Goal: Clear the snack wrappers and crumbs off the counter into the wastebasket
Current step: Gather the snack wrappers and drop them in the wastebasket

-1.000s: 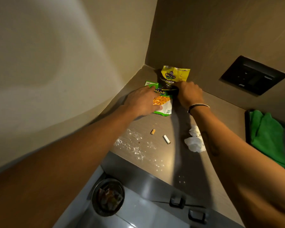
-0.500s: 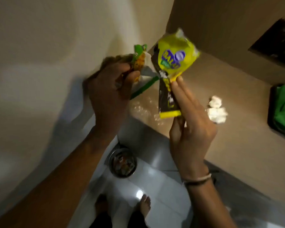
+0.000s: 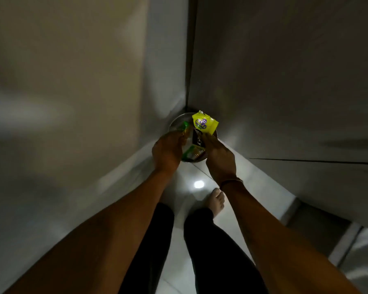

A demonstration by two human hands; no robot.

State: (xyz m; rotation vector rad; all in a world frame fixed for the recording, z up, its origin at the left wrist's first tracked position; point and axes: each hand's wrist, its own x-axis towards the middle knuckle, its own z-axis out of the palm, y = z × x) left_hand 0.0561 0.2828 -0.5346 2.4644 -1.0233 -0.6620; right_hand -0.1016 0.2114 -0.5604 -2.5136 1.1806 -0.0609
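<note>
A round metal wastebasket [image 3: 178, 122] stands on the floor in the corner, seen from above. Both hands hover right over its mouth. My left hand [image 3: 168, 149] grips a green snack wrapper [image 3: 184, 126], partly hidden by the fingers. My right hand [image 3: 218, 154] holds a yellow snack wrapper [image 3: 205, 123] with a dark strip hanging below it. More green packaging [image 3: 192, 152] shows between the hands, inside or above the bin; I cannot tell which. The counter is out of view.
Pale walls meet in the corner behind the bin. Grey cabinet fronts [image 3: 284, 102] run along the right. The glossy tiled floor [image 3: 199, 184] reflects a lamp. My legs and a bare foot [image 3: 216, 200] stand just behind the bin.
Both hands lifted the wrappers off the counter and carried them down over the wastebasket. The view swung from the counter down to the floor.
</note>
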